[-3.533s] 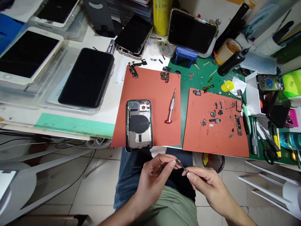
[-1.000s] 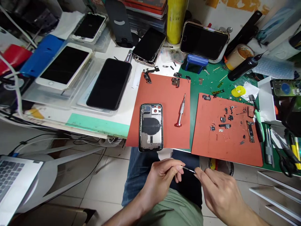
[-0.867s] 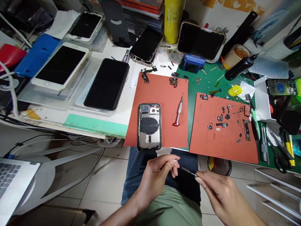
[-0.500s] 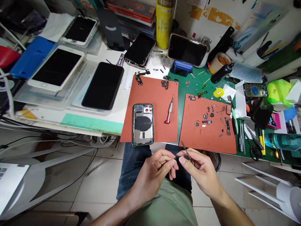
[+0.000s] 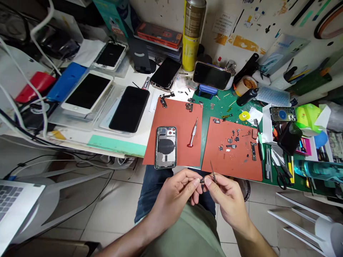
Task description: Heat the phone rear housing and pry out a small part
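Note:
Over my lap, below the bench edge, my left hand [image 5: 178,192] pinches a small dark phone part [image 5: 202,181] between thumb and fingertips. My right hand [image 5: 229,196] meets it there, its thumb and index finger closed at the part's other side. A thin pointed metal tool [image 5: 212,167] sticks up from the right fingers; its lower end is hidden in the grip. Just beyond the hands, an opened phone housing [image 5: 166,148] lies on the left reddish-brown mat [image 5: 184,157]. A screwdriver [image 5: 193,132] rests on the same mat, tip pointing away.
Small phone parts [image 5: 232,146] are scattered over the right reddish-brown mat [image 5: 214,167]. Scissors [image 5: 282,175] and other tools lie at the right. Several phones, including a black one [image 5: 129,109], sit on the left. A yellow can [image 5: 190,46] stands at the back.
The camera view has shifted, so the bench appears lower, with more of the wall showing. Both hands keep their pinch, and the small part between them shows a little more clearly.

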`<state>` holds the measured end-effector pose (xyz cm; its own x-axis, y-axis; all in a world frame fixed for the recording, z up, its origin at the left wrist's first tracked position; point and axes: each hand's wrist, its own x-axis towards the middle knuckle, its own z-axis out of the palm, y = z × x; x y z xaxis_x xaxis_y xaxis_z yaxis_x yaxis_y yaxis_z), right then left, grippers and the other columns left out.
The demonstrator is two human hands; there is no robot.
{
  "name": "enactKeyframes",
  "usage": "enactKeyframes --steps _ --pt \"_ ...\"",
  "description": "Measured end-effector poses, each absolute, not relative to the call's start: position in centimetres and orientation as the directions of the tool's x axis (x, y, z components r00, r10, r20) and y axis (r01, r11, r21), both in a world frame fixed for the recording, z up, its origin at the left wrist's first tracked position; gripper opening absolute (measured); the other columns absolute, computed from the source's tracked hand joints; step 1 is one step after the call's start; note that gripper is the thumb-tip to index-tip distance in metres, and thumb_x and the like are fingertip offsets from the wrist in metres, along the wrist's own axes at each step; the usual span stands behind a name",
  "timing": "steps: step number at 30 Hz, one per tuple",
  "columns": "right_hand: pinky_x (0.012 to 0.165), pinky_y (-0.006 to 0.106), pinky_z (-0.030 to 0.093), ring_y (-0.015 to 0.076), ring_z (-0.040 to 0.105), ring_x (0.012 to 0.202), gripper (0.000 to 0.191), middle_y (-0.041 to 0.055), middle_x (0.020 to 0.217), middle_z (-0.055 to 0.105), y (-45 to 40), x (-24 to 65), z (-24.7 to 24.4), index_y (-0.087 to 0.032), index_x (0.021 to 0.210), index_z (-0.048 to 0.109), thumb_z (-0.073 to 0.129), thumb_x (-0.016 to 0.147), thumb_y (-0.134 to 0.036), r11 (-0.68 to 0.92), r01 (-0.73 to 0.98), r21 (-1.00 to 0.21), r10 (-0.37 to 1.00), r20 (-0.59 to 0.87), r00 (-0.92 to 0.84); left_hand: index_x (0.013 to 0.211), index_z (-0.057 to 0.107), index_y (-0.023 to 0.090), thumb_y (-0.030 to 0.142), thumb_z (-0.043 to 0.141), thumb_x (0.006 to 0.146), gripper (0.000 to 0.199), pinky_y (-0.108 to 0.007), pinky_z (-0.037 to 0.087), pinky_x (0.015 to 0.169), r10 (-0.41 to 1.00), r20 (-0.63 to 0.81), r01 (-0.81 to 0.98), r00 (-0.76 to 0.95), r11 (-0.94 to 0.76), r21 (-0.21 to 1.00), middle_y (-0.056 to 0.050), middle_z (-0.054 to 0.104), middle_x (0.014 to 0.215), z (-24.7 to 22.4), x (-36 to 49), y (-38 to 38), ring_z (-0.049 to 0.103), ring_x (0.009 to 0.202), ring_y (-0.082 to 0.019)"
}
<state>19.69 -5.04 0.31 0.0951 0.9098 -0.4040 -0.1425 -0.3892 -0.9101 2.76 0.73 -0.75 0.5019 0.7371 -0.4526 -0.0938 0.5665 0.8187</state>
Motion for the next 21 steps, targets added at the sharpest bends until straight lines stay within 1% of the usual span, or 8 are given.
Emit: enactKeyframes --steps 6,13,17,21 --pt "0.070 0.027 0.046 0.0146 0.055 0.076 0.031 0.0013 0.080 0.063 -4.72 20.30 0.64 -0.020 0.082 0.073 0.068 0.105 -0.041 -0.346 -0.056 -0.937 0.932 -0.350 0.098 0.093 0.073 0.018 0.031 0.066 0.100 0.017 -0.023 0.049 0.056 0.725 -0.472 -0.004 0.501 0.547 0.837 0.001 0.069 0.072 -0.21 2.88 1.30 0.060 0.056 -0.010" --pt "0.070 0.027 0.047 0.0148 0.055 0.074 0.031 0.0012 0.078 0.062 -4.70 20.27 0.83 -0.020 0.080 0.071 0.067 0.105 -0.038 -0.318 -0.001 -0.948 0.939 -0.316 0.133 0.093 0.074 0.018 0.027 0.065 0.098 0.014 -0.024 0.051 0.057 0.754 -0.444 0.004 0.484 0.506 0.863 0.000 0.071 0.072 0.20 3.18 1.36 0.063 0.058 -0.012" --pt "0.064 0.027 0.046 0.0156 0.057 0.072 0.031 0.0031 0.079 0.065 -4.78 20.17 1.03 -0.020 0.083 0.074 0.065 0.106 -0.038 -0.267 0.092 -0.959 0.952 -0.247 0.179 0.091 0.073 0.019 0.032 0.063 0.102 0.020 -0.025 0.052 0.057 0.782 -0.413 0.063 0.467 0.436 0.898 -0.001 0.072 0.073 0.31 3.15 1.15 0.065 0.059 -0.013" --pt "0.061 0.026 0.044 0.0143 0.056 0.069 0.028 0.0028 0.079 0.065 -4.75 19.97 1.19 -0.020 0.086 0.077 0.064 0.107 -0.033 -0.200 0.181 -0.963 0.969 -0.168 0.178 0.088 0.071 0.020 0.036 0.061 0.106 0.027 -0.025 0.051 0.058 0.811 -0.380 0.156 0.445 0.348 0.924 0.000 0.070 0.071 0.06 2.79 0.84 0.064 0.059 -0.013"
